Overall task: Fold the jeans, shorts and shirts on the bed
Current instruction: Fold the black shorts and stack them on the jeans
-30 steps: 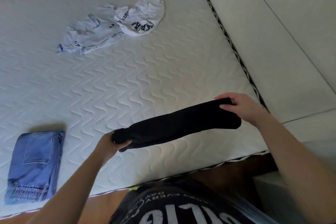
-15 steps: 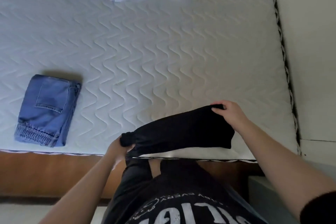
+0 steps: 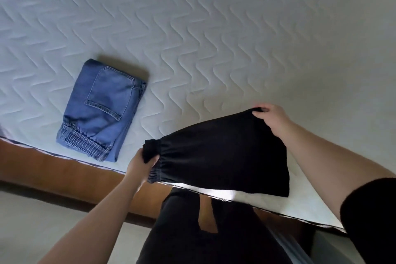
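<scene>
Two hands hold black shorts (image 3: 220,152) above the mattress (image 3: 192,38) edge.
Left hand (image 3: 140,164) grips the gathered waistband — right hand (image 3: 271,119) pinches the far corner; folded jeans (image 3: 100,111) lie nearby.

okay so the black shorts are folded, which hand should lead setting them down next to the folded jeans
Left, probably. The left hand grips the gathered waistband end of the black shorts, the end nearest the folded jeans. The right hand pinches the far corner, farther from the jeans.
</scene>
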`<action>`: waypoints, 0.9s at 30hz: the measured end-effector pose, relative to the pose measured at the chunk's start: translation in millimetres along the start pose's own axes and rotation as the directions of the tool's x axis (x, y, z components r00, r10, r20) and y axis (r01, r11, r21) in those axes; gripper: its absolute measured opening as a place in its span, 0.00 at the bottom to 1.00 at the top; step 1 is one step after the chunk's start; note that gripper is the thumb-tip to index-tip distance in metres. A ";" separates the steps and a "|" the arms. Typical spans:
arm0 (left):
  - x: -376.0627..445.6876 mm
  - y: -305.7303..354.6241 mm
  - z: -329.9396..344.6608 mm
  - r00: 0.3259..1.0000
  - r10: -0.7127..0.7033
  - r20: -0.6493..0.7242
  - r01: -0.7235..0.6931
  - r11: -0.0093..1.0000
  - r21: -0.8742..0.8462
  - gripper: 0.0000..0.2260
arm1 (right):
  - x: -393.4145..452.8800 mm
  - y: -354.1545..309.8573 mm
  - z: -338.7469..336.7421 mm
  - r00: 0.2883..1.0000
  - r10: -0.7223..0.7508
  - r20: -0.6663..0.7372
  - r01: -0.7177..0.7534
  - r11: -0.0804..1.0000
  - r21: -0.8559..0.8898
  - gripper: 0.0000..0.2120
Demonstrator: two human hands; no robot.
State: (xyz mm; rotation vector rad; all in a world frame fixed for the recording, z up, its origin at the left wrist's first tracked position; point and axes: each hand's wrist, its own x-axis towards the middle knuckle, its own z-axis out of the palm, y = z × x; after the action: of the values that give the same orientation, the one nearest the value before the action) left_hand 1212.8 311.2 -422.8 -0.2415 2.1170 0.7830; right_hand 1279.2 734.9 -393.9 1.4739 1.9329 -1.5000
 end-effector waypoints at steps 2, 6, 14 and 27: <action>23.1 2.0 -12.3 1.000 0.005 0.013 -0.005 1.000 -0.010 0.22 | 18.2 -12.3 18.0 1.000 -0.018 -0.010 0.018 0.999 -0.030 0.14; 69.2 3.1 -31.4 0.999 0.003 -0.032 -0.002 0.999 0.037 0.22 | 50.1 -32.8 51.0 0.997 -0.075 0.006 0.075 0.992 -0.106 0.15; 113.0 -2.0 -50.5 0.989 -0.011 -0.149 0.041 0.979 0.198 0.26 | 90.3 -56.4 93.6 0.988 -0.148 0.038 0.152 0.915 -0.373 0.20; 65.8 25.4 -13.2 0.920 0.303 -0.249 -0.130 0.834 0.536 0.28 | 63.0 -4.3 73.1 0.994 0.022 0.103 0.032 0.870 -0.492 0.27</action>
State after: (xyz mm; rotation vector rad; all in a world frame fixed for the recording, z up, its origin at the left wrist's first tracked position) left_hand 1152.2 329.8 -456.5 0.1804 2.6168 0.2835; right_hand 1223.2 707.4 -467.6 1.1346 2.0512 -0.9501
